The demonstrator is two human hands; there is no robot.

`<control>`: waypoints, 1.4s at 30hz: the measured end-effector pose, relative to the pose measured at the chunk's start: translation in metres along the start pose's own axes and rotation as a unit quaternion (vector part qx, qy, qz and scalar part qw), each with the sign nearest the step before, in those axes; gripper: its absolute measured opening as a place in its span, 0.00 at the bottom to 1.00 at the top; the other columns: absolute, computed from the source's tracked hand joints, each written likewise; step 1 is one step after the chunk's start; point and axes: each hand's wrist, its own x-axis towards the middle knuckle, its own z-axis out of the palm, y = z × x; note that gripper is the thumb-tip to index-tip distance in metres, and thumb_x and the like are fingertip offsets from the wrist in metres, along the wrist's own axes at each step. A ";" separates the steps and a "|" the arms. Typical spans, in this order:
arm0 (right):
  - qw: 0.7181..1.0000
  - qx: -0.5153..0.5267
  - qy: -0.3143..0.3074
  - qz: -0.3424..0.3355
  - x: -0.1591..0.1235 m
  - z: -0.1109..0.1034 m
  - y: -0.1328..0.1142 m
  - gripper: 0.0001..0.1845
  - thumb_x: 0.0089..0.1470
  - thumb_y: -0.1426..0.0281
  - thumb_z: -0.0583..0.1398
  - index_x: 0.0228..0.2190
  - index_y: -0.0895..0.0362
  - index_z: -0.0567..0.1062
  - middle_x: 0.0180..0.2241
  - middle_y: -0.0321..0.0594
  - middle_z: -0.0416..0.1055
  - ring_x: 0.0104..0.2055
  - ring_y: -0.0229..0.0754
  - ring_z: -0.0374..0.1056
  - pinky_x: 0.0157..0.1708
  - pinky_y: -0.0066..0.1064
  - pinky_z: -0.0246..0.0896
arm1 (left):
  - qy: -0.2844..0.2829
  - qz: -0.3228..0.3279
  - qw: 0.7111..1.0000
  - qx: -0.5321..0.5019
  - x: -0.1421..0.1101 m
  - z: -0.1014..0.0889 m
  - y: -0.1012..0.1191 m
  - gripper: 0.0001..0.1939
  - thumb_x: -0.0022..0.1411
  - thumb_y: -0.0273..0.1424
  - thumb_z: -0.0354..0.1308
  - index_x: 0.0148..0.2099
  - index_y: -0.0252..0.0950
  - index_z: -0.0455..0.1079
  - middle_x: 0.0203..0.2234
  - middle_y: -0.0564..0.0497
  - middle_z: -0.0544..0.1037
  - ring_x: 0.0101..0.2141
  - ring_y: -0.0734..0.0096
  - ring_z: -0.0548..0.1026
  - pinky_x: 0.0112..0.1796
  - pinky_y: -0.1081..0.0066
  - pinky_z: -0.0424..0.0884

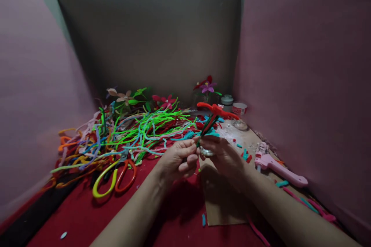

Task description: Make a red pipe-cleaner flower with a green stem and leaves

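A red pipe cleaner flower [218, 111] with dark green and red stem strands is held upright, tilted slightly right, between my two hands. My left hand [180, 159] pinches the lower end of the stem between thumb and fingers. Close against it, my right hand [222, 156] is closed around the stem just below the petals; its fingertips are partly hidden. Behind the right hand a small shiny metallic round object [206, 151] shows in part. Beneath the hands lies a piece of brown cardboard [223, 208] on a red cloth [176, 216].
Scissors [116, 179] with yellow and red handles lie left, beside a heap of coloured pipe cleaners [150, 127]. A pink glue gun [279, 168] rests at right. Finished flowers [208, 87], a jar [227, 101] and a tape roll [240, 108] stand behind. Pink walls [304, 65] flank the space.
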 end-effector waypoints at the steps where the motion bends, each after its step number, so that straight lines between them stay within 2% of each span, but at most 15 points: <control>1: 1.000 -0.010 0.001 -0.004 0.000 -0.001 0.000 0.06 0.44 0.68 0.62 0.25 0.59 0.75 0.23 0.36 0.67 0.25 0.35 0.60 0.26 0.28 0.53 | -0.012 -0.004 1.000 -0.005 0.000 0.001 0.001 0.09 0.57 0.34 0.53 0.31 0.32 0.65 0.12 0.62 0.58 0.08 0.89 0.46 0.10 0.81 0.55; 3: 0.998 -0.055 0.026 -0.019 -0.001 -0.001 0.000 0.07 0.44 0.67 0.62 0.24 0.58 0.74 0.23 0.36 0.67 0.25 0.36 0.60 0.27 0.29 0.53 | 0.011 0.009 0.999 0.032 0.000 0.005 0.001 0.10 0.58 0.35 0.51 0.31 0.32 0.65 0.14 0.60 0.61 0.09 0.87 0.52 0.12 0.79 0.59; 5: 0.991 -0.112 0.062 -0.040 -0.002 0.000 -0.001 0.08 0.45 0.64 0.61 0.24 0.58 0.74 0.23 0.36 0.67 0.25 0.36 0.59 0.26 0.29 0.53 | 0.091 0.063 0.983 0.145 0.001 0.012 0.000 0.11 0.59 0.35 0.51 0.30 0.32 0.65 0.17 0.56 0.66 0.13 0.83 0.61 0.17 0.78 0.63; 9: 0.976 -0.177 0.110 -0.059 -0.008 0.008 -0.007 0.09 0.46 0.64 0.60 0.24 0.57 0.75 0.24 0.36 0.67 0.26 0.37 0.58 0.26 0.29 0.52 | 0.236 0.197 0.859 0.408 0.000 0.019 -0.009 0.05 0.56 0.31 0.54 0.33 0.36 0.68 0.20 0.54 0.70 0.21 0.77 0.68 0.26 0.76 0.65; 11: 0.968 -0.209 0.130 -0.055 -0.010 0.013 -0.009 0.09 0.46 0.64 0.59 0.25 0.57 0.75 0.24 0.36 0.67 0.25 0.37 0.57 0.25 0.29 0.51 | 0.252 0.209 0.835 0.442 -0.001 0.019 -0.012 0.06 0.57 0.32 0.52 0.31 0.37 0.69 0.18 0.54 0.69 0.20 0.77 0.68 0.25 0.76 0.64; 16: 0.981 -0.159 0.083 -0.068 -0.010 0.010 -0.003 0.13 0.48 0.61 0.58 0.23 0.58 0.75 0.21 0.37 0.66 0.25 0.37 0.59 0.26 0.29 0.53 | 0.233 0.138 0.925 0.265 0.001 0.023 -0.007 0.08 0.56 0.34 0.53 0.29 0.34 0.66 0.16 0.56 0.69 0.14 0.79 0.67 0.17 0.77 0.61; 19: 0.988 -0.124 0.067 -0.055 -0.009 0.006 0.000 0.14 0.48 0.60 0.58 0.23 0.59 0.75 0.20 0.38 0.67 0.25 0.38 0.61 0.28 0.31 0.55 | 0.186 0.123 0.960 0.168 0.002 0.025 -0.004 0.10 0.56 0.33 0.54 0.26 0.32 0.64 0.15 0.56 0.69 0.12 0.82 0.65 0.16 0.79 0.60; 23: 0.998 -0.048 0.030 -0.018 -0.006 0.003 -0.001 0.12 0.46 0.64 0.61 0.32 0.58 0.77 0.25 0.37 0.70 0.28 0.37 0.64 0.33 0.31 0.58 | 0.102 0.060 0.993 0.007 0.001 0.020 -0.002 0.09 0.56 0.32 0.55 0.28 0.32 0.64 0.13 0.60 0.64 0.08 0.86 0.56 0.12 0.80 0.60; 27: 1.000 0.012 0.022 -0.001 -0.002 0.002 0.001 0.09 0.43 0.66 0.63 0.27 0.59 0.76 0.23 0.36 0.69 0.25 0.34 0.62 0.29 0.28 0.55 | 0.043 -0.013 0.997 -0.060 0.001 0.014 0.001 0.07 0.56 0.31 0.55 0.33 0.31 0.65 0.14 0.62 0.60 0.08 0.90 0.47 0.10 0.82 0.57; 30: 0.997 -0.019 0.065 -0.025 -0.001 0.003 0.004 0.10 0.44 0.64 0.63 0.24 0.58 0.75 0.19 0.33 0.66 0.21 0.32 0.58 0.24 0.27 0.51 | 0.087 0.029 0.993 0.069 0.001 0.017 0.000 0.10 0.57 0.35 0.53 0.31 0.32 0.65 0.16 0.57 0.67 0.11 0.84 0.61 0.15 0.78 0.64; 32: 0.992 -0.053 0.100 -0.050 -0.002 0.005 0.004 0.10 0.44 0.63 0.63 0.24 0.58 0.74 0.19 0.32 0.65 0.22 0.33 0.57 0.24 0.27 0.50 | 0.162 0.092 0.958 0.219 0.001 0.020 -0.004 0.10 0.56 0.35 0.54 0.29 0.33 0.65 0.17 0.55 0.69 0.15 0.79 0.67 0.18 0.77 0.65; 34: 0.986 -0.081 0.130 -0.072 -0.003 0.008 0.003 0.09 0.42 0.64 0.63 0.23 0.58 0.74 0.20 0.32 0.64 0.23 0.33 0.56 0.25 0.27 0.50 | 0.232 0.147 0.897 0.346 0.001 0.023 -0.007 0.09 0.55 0.34 0.55 0.27 0.34 0.66 0.15 0.56 0.68 0.15 0.80 0.66 0.19 0.78 0.63; 36: 0.982 -0.108 0.133 -0.082 -0.004 0.010 0.000 0.09 0.43 0.64 0.63 0.22 0.58 0.74 0.20 0.32 0.64 0.23 0.33 0.55 0.26 0.27 0.50 | 0.260 0.168 0.867 0.391 0.000 0.024 -0.008 0.09 0.56 0.33 0.54 0.27 0.35 0.66 0.13 0.58 0.66 0.13 0.81 0.64 0.18 0.79 0.60; 37: 0.981 -0.127 0.122 -0.083 -0.004 0.011 -0.002 0.09 0.44 0.64 0.62 0.22 0.57 0.75 0.21 0.33 0.64 0.24 0.33 0.55 0.26 0.28 0.50 | 0.257 0.161 0.873 0.382 0.000 0.024 -0.008 0.09 0.56 0.34 0.53 0.26 0.35 0.66 0.13 0.58 0.66 0.13 0.82 0.63 0.17 0.79 0.59; 42: 0.983 -0.161 0.057 -0.067 -0.005 0.009 -0.009 0.11 0.47 0.65 0.59 0.20 0.57 0.73 0.23 0.35 0.66 0.25 0.35 0.57 0.27 0.29 0.51 | 0.173 0.090 0.962 0.191 0.001 0.022 0.000 0.12 0.56 0.36 0.54 0.26 0.33 0.64 0.14 0.58 0.67 0.10 0.83 0.62 0.14 0.79 0.59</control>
